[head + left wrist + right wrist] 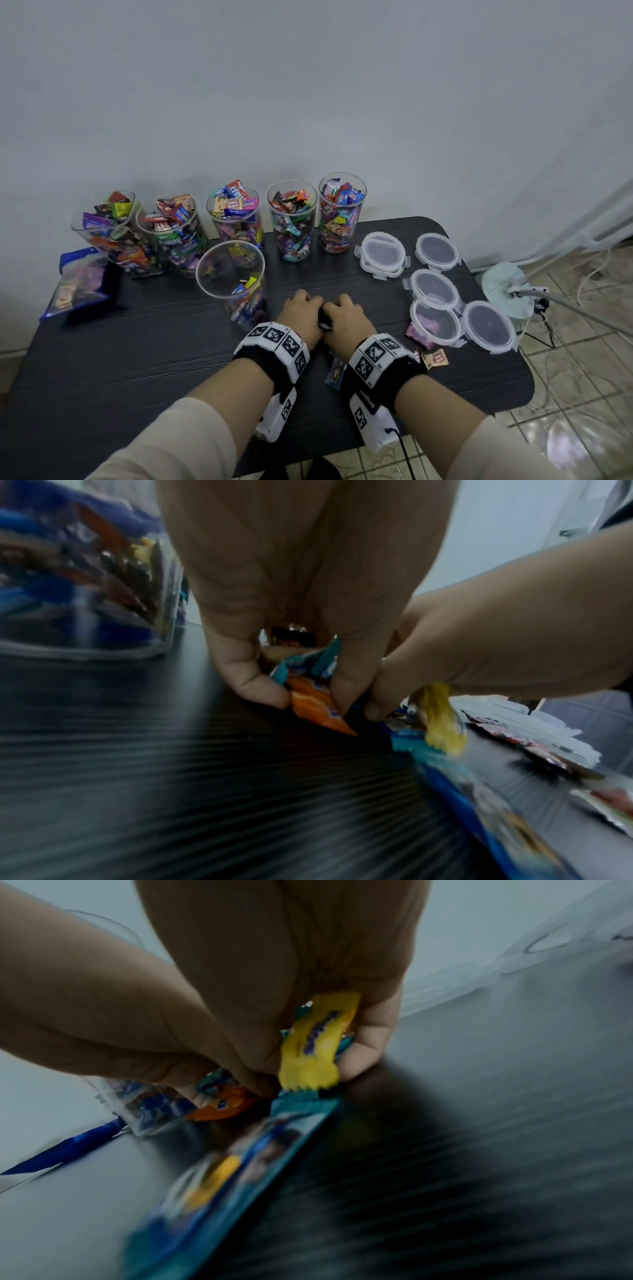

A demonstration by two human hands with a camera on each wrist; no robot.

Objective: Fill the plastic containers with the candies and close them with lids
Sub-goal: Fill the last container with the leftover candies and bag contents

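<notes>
Both hands sit side by side on the black table [137,359], fingers curled over a small heap of candies. My left hand [303,310] grips an orange candy [316,708] and a teal one [304,661]. My right hand [344,313] grips a yellow candy [315,1047], with a long blue-teal wrapper [240,1164] lying under it. Just left of the hands stands a partly filled clear container [233,284]. Behind it, several containers heaped with candies [293,222] line the wall. Clear round lids [435,291] lie at the right.
A blue candy bag [80,284] lies at the table's left edge. Loose candies [435,359] lie near my right wrist and under a lid [433,322]. A pale lamp base [507,284] stands off the table's right edge, with cables on the tiled floor.
</notes>
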